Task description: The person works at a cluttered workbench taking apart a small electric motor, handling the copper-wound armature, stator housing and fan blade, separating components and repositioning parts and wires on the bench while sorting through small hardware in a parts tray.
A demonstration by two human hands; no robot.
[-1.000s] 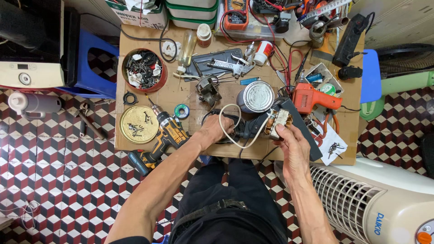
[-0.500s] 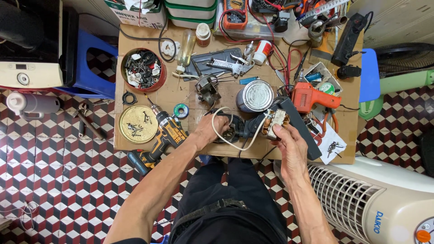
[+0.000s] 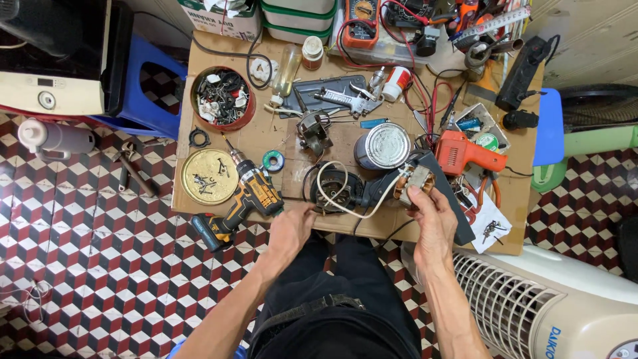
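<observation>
1. Your right hand [image 3: 433,223] grips the small motor core [image 3: 417,181], its copper windings showing, with the fingers [image 3: 415,195] closed around its near side at the front edge of the worktop [image 3: 212,136].
2. A white wire [image 3: 345,207] loops from that motor core leftward over the black round housing [image 3: 335,189], which lies just left of the core.
3. Your left hand [image 3: 292,229] rests at the worktop's front edge, left of the motor core; its fingers are curled, and you cannot tell from here whether they pinch anything.
4. The yellow and black cordless drill [image 3: 242,203] lies just left of your left hand, well left of the core.
5. A silver tin [image 3: 387,146] stands just behind the motor core.
6. An orange power tool [image 3: 465,151] lies right of the core, close by.
7. The brass-coloured lid [image 3: 209,176] holding screws sits far left of the core, beyond the drill.
</observation>
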